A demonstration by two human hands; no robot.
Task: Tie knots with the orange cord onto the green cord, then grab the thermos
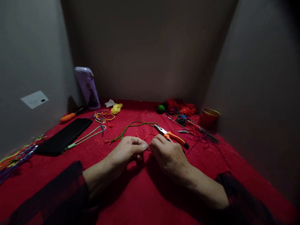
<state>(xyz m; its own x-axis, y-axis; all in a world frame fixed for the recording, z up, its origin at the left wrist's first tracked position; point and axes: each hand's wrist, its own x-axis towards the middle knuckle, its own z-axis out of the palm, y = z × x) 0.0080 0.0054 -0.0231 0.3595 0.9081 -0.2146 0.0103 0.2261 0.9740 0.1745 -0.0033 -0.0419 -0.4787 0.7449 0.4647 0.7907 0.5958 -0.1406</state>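
Note:
My left hand (130, 150) and my right hand (168, 154) meet low over the red cloth, fingertips almost touching. Thumb and forefinger are pinched together on each. Something tiny sits between the fingertips, too small and too covered to name. A thin orange-red cord (147, 135) loops out just behind the fingers; whether it runs into them I cannot tell. Beyond it lies a green cord (133, 123) bent in an arc, knotted at its left end. Pliers with orange and black handles (173, 136) lie against the far side of my right hand, jaws pointing away left.
A black phone (65, 136) with a pale green strap (86, 137), an orange-handled tool (68, 117) and a purple bottle (87, 89) are left. Yellow yarn (116, 108) lies farther back. Right are green yarn (161, 108), scissors (191, 131) and a red cup (208, 118). Walls enclose three sides.

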